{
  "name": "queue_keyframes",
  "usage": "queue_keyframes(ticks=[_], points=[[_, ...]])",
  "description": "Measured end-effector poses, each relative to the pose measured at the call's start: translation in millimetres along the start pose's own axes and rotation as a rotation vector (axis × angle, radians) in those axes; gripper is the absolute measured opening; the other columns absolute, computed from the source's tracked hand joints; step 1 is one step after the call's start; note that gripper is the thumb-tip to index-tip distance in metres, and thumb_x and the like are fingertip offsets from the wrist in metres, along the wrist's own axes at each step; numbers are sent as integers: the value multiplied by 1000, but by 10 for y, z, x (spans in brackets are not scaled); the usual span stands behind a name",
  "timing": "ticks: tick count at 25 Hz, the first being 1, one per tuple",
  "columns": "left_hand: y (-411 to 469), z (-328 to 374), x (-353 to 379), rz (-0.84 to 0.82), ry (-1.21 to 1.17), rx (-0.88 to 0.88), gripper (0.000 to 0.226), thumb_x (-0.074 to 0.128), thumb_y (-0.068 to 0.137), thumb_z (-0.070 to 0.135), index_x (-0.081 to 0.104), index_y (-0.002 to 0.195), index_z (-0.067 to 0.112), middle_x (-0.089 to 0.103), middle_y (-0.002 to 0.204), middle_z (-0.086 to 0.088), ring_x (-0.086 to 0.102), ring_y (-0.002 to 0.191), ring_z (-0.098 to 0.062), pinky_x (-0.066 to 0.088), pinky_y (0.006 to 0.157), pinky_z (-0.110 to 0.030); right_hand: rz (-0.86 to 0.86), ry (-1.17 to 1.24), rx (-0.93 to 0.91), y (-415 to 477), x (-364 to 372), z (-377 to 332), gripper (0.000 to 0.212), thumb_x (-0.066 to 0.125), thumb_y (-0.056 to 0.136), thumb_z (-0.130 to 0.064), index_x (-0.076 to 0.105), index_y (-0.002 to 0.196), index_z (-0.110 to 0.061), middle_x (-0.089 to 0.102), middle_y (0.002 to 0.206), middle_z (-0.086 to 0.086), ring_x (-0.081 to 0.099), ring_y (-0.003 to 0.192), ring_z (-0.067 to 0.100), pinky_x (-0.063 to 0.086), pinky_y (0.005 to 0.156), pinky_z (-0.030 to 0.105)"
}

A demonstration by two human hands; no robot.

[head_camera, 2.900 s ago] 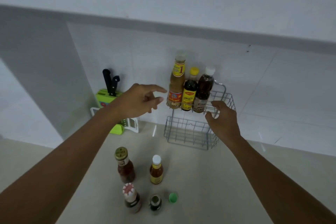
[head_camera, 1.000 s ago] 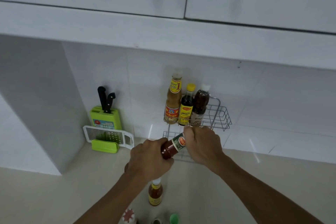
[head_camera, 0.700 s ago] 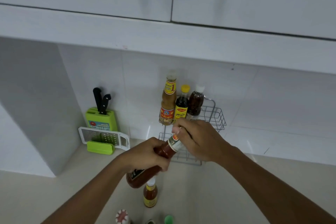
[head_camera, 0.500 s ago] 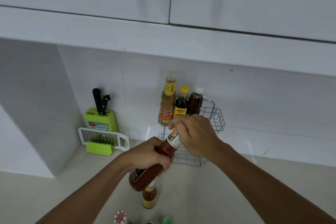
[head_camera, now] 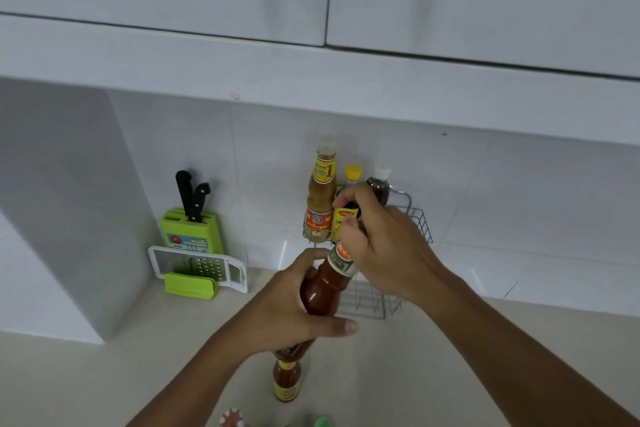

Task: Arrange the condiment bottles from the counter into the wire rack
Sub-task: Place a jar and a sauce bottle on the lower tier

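Head camera showed both hands on one red sauce bottle (head_camera: 323, 291), lifted off the counter (head_camera: 433, 374) and tilted, neck toward the wire rack (head_camera: 420, 224). The left hand (head_camera: 287, 315) had its fingers clamped round the bottle's body; the right hand (head_camera: 381, 246) had fingers closed over its neck and cap end. Half a second earlier the bottle had sat lower and flatter; now its top had risen to just below the upper tier, where three bottles (head_camera: 320, 204) already stood at the left end. That suggested the transfer into the rack was under way, not finished. A small orange-red bottle (head_camera: 285, 380) and two partly cropped items at the bottom edge were left on the counter.
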State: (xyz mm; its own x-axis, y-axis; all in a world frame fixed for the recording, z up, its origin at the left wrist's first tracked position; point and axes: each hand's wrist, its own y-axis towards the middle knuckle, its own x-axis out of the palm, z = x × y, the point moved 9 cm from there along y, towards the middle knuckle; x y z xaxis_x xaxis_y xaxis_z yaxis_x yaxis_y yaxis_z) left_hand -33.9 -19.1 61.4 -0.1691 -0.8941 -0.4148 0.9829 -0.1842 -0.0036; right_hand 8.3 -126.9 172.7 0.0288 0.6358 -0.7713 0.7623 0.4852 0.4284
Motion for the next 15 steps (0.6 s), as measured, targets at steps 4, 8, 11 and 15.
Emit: queue_keyframes(ticks=[4,8,11,15], points=[[-1,3,64,-136,-83,-11,40,86,63,11,62,93,23,67,79,-3,66,70,-18,59,77,-47,-142,-111,-20,75,-99,8,21,35,98,-35,48,114,-32,67,94,-2,61,72,14,47,57,32],[81,-76,-1,-98,-21,-85,39,81,60,8,62,87,29,67,70,4,66,60,-14,60,67,-38,-179,-176,103,73,38,290,28,25,94,-42,47,102,-27,62,81,1,61,70,20,47,55,34],[97,-79,-136,151,318,-55,46,80,54,35,56,94,39,67,77,10,65,69,-10,56,66,-31,-111,-126,222,19,150,511,27,25,99,-40,45,92,-24,62,77,5,61,68,22,48,56,37],[92,-91,-202,409,644,43,54,75,64,44,50,111,39,68,94,14,63,78,-11,47,67,-25,-33,137,367,-119,275,658,20,41,102,-36,51,104,-19,67,85,6,67,69,12,50,51,29]])
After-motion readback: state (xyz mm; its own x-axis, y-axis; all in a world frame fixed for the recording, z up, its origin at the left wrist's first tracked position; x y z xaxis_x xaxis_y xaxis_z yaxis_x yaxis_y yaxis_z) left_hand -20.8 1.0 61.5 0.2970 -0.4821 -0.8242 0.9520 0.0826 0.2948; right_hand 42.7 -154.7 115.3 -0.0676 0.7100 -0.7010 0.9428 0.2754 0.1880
